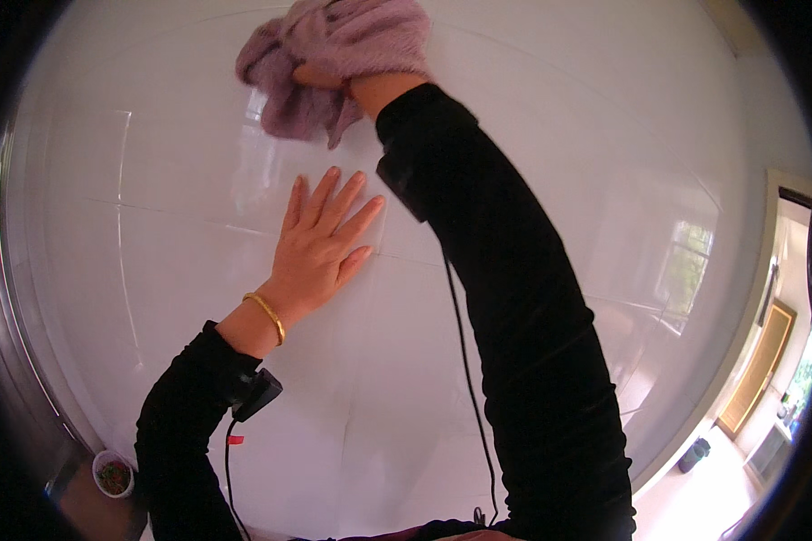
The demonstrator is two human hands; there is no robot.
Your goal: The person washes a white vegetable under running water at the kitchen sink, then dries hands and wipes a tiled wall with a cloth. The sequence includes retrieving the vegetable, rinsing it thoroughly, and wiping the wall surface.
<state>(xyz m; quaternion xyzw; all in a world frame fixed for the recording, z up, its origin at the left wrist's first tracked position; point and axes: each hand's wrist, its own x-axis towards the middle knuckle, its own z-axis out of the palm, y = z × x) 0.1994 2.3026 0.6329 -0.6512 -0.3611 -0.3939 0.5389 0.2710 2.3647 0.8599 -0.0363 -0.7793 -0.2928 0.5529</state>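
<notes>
My right hand (321, 77) reaches high and grips a mauve plush cloth (372, 40), which is bunched against a glossy white tiled wall (406, 324). The cloth covers most of that hand, so only the thumb and wrist area show. Below it, my left hand (318, 243) rests with spread fingers against the tiles, holding nothing. A gold bangle (271, 318) circles the left wrist. Both arms wear black sleeves.
Small black devices on the sleeves, at the left forearm (257, 395) and right forearm (400, 189), trail black cables. A white tub (113, 475) with green and red contents stands at lower left. On the right, a doorway frame (751, 338) opens onto another room with a bin (694, 456).
</notes>
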